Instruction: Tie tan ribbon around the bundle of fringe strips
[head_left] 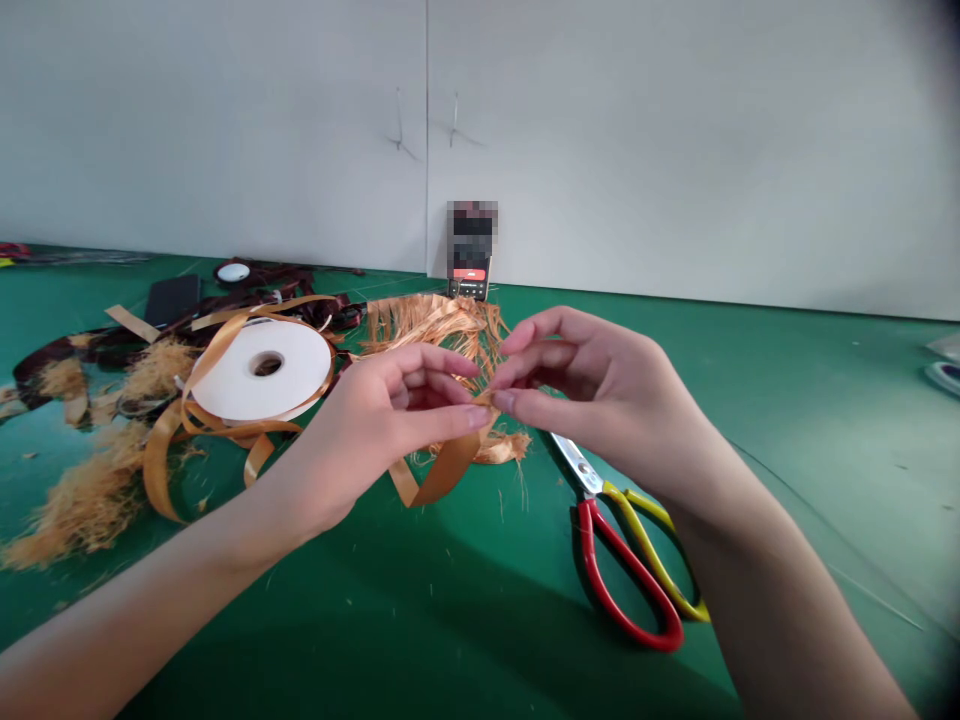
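My left hand and my right hand meet above the green mat, fingertips pinched together on a strip of orange ribbon. The strip curls down below my left fingers in a loop. Behind my fingers lies a heap of frayed orange ribbon. A white ribbon spool with loose orange ribbon wound about it sits left of my left hand. Red and yellow handled scissors lie shut on the mat under my right wrist.
Piles of shredded orange fibre and dark brown ribbon lie at the left. A phone leans on the white wall at the back. A black flat object and a small round white thing lie far left.
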